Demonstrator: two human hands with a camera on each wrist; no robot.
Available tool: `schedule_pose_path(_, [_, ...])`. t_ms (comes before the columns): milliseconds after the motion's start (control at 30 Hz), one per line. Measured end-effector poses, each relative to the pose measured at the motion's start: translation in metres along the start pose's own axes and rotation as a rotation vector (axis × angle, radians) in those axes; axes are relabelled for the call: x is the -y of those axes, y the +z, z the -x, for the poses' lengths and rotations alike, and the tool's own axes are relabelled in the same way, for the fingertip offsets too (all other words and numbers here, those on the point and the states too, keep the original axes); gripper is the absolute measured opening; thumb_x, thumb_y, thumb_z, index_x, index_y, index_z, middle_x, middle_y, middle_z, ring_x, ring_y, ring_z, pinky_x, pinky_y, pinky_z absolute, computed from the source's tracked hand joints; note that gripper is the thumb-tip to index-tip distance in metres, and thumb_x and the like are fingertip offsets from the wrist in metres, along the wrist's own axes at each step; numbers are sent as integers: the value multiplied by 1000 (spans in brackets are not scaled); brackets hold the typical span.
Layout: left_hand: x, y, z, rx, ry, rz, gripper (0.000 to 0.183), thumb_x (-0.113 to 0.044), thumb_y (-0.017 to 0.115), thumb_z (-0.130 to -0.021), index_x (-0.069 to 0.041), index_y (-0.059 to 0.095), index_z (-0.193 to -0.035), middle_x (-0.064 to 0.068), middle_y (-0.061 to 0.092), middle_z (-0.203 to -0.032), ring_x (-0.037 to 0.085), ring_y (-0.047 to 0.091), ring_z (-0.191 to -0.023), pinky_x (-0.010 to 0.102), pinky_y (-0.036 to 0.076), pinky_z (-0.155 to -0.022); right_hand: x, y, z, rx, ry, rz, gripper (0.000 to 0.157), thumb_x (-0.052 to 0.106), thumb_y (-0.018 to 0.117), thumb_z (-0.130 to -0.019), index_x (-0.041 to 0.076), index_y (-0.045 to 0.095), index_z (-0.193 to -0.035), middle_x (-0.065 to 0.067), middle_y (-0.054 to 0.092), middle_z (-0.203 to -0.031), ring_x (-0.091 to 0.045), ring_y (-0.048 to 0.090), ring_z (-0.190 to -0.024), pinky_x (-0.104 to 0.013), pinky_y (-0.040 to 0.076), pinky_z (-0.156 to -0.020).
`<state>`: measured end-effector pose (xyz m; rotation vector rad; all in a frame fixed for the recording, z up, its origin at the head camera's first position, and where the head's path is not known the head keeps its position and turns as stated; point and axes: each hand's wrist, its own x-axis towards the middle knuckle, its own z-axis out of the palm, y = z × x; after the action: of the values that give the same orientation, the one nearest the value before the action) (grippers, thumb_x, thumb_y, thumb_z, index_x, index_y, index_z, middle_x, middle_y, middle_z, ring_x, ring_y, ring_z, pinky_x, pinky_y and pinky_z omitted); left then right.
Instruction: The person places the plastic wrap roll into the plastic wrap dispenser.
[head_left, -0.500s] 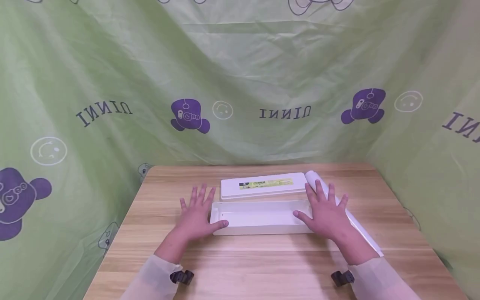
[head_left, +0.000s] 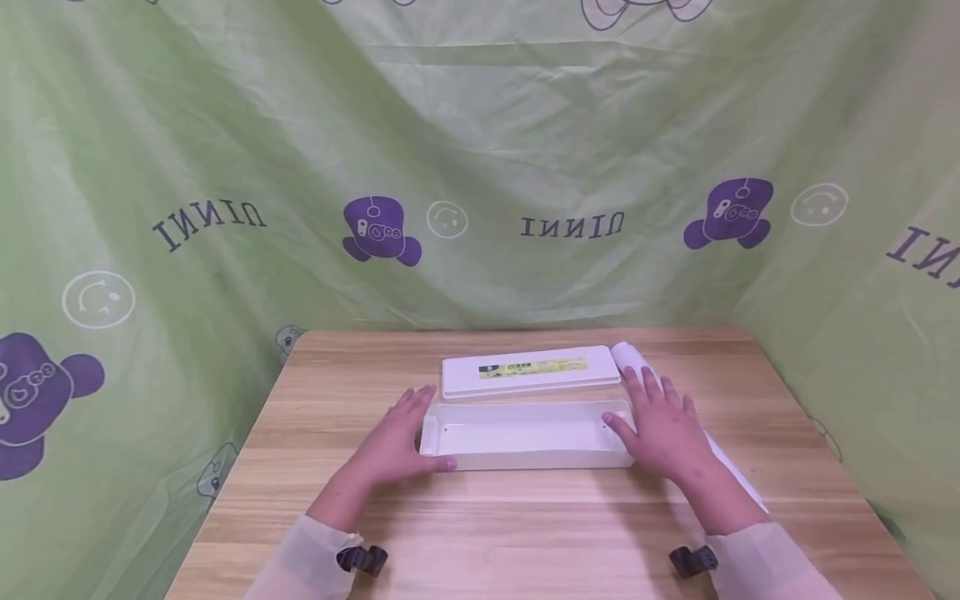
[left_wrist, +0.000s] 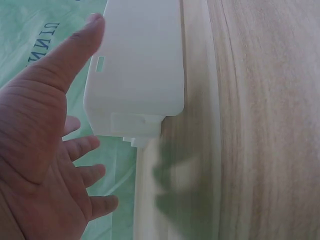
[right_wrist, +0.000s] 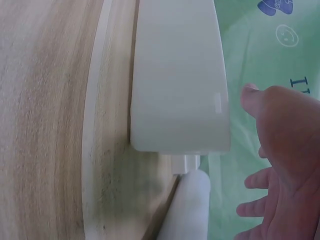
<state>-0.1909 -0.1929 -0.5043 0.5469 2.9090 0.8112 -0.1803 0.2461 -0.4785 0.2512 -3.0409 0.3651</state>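
A long white open box (head_left: 525,461) lies crosswise on the table, its hollow facing up. My left hand (head_left: 388,447) is at the box's left end, thumb over the front rim and the other fingers extended along the end. In the left wrist view that thumb (left_wrist: 75,52) overlaps the box's top edge. Over the right end hovers my right hand (head_left: 669,435), fingers straight and thumb pointing inward. The right wrist view shows a gap between the right thumb (right_wrist: 251,97) and the box wall (right_wrist: 180,75). Neither hand grips anything.
Behind the box lies a white lid (head_left: 459,380) with a yellow-green label. A white roll (head_left: 628,358) slants along the right side, partly hidden under my right hand and forearm. A green printed curtain (head_left: 480,283) hangs around the wooden table (head_left: 510,533).
My left fingers, spread before, have come closer together and tipped toward the box's end. The right hand has shifted slightly rightward, its fingers less spread. Box, lid and roll stay put.
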Motion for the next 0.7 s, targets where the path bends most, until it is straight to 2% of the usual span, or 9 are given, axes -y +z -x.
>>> schedule_pose_path(167, [1, 1, 2, 7, -13, 67, 130, -61, 93, -65, -15, 26, -166, 11, 30, -169, 38, 18, -157, 60, 23, -123, -6, 1, 2, 5, 12, -10, 97, 70, 38, -102, 0, 16, -164, -35, 22, -164, -62, 21, -145, -83, 14, -112])
schedule_pose_path(400, [6, 5, 2, 5, -26, 96, 126, -53, 96, -65, -11, 30, -164, 9, 41, -162, 30, 39, -148, 50, 33, -122, -14, 1, 3, 20, 26, -48, 91, 62, 40, -105, -5, 17, -162, -36, 24, -162, -63, 25, -143, -82, 16, -112])
schedule_pose_path(700, [9, 10, 1, -32, -34, 110, 115, -50, 95, -67, -11, 40, -159, 11, 48, -158, 33, 45, -144, 53, 36, -120, -24, 3, 3, -4, 39, -78, 91, 56, 48, -105, -9, 18, -161, -39, 29, -158, -65, 29, -140, -81, 18, -112])
